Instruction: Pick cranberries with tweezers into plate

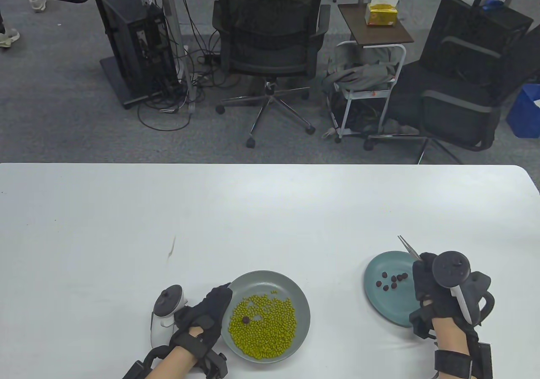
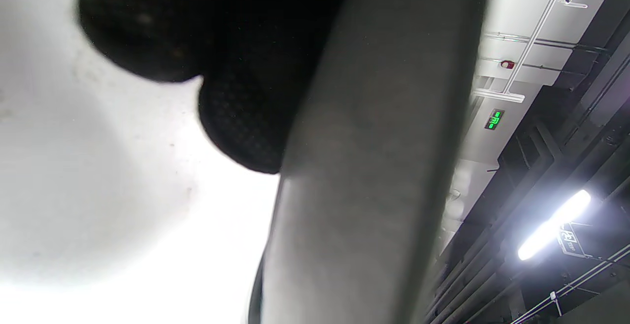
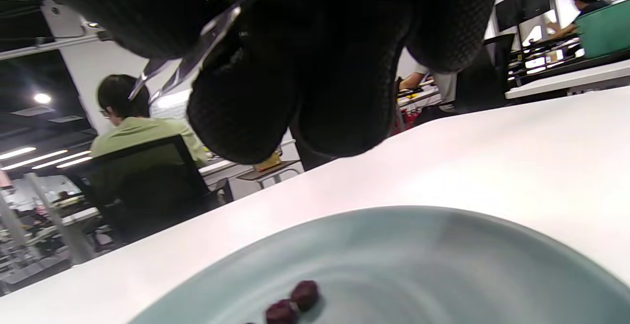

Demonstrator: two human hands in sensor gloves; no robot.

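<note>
Most berries [image 1: 393, 278] lay in my small plate [image 1: 373, 294]. One berry [image 1: 245, 319] sat among green beans in the bowl [image 1: 295, 294]. My right hand [image 1: 436, 294] pinched tweezers [image 1: 408, 247]; my left hand [image 1: 209, 311] gripped the bowl's rim.

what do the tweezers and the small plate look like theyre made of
Tweezers: likely metal, thin and shiny, with bright glints in the right wrist view. Small plate: probably glazed ceramic, smooth blue-grey with a soft sheen, though melamine can't be ruled out.
</note>
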